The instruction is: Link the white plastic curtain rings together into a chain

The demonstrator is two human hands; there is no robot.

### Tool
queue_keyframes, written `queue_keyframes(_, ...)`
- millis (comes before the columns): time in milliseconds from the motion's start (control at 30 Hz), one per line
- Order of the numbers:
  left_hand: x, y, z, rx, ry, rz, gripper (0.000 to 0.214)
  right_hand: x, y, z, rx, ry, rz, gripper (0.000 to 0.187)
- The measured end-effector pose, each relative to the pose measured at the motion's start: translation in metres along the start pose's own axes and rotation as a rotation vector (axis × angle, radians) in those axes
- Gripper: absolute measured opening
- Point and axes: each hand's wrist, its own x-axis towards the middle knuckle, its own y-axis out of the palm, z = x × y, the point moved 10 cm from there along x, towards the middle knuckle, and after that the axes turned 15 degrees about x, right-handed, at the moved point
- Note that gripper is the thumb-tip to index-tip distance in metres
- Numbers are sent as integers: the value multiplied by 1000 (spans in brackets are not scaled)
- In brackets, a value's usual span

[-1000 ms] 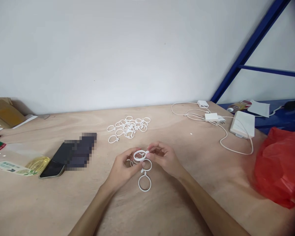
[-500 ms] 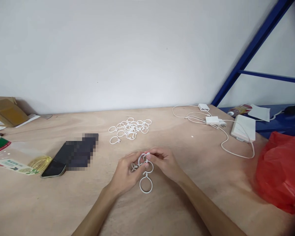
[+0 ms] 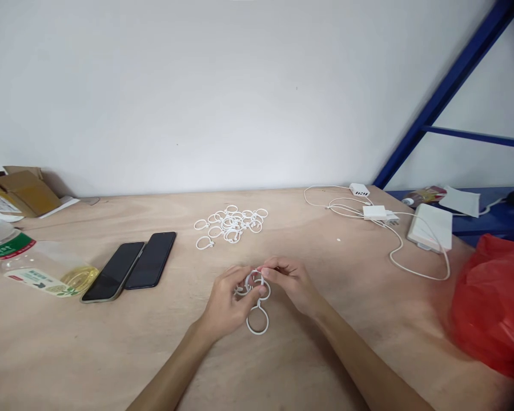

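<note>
The left hand (image 3: 223,302) and right hand (image 3: 291,283) pinch white plastic rings (image 3: 257,323) between narrow fingers (image 3: 278,266), which hide the join; more rings (image 3: 230,225) lie at twelve o'clock.

Across a pale plywood tabletop (image 3: 111,354), a black smartphone in a grey case (image 3: 111,274) lying just beside a second black smartphone (image 3: 151,260). Just left of them, on its side, a clear plastic bottle with a green label (image 3: 38,268), yellowish liquid inside. At the far left, an open brown cardboard box (image 3: 29,191). To the right, a white plug charger (image 3: 374,213) and a looping white cable (image 3: 411,257) near a flat white rectangular block (image 3: 428,228). Beyond, a crumpled red plastic bag (image 3: 492,308) and a blue steel frame (image 3: 449,91) against a white wall (image 3: 197,97).
</note>
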Motion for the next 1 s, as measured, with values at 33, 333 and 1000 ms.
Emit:
queue_keyframes(33,0,0,2,4,-1,-6,23,1,0,-3,14,7,-11,19)
queue_keyframes(333,5,-20,44,228,-95,-174,35,7,-14,-20,-173,29,-139,22)
queue_keyframes(1000,7,-58,99,702,-257,-330,38,4,-7,-10,-532,-81,-92,22)
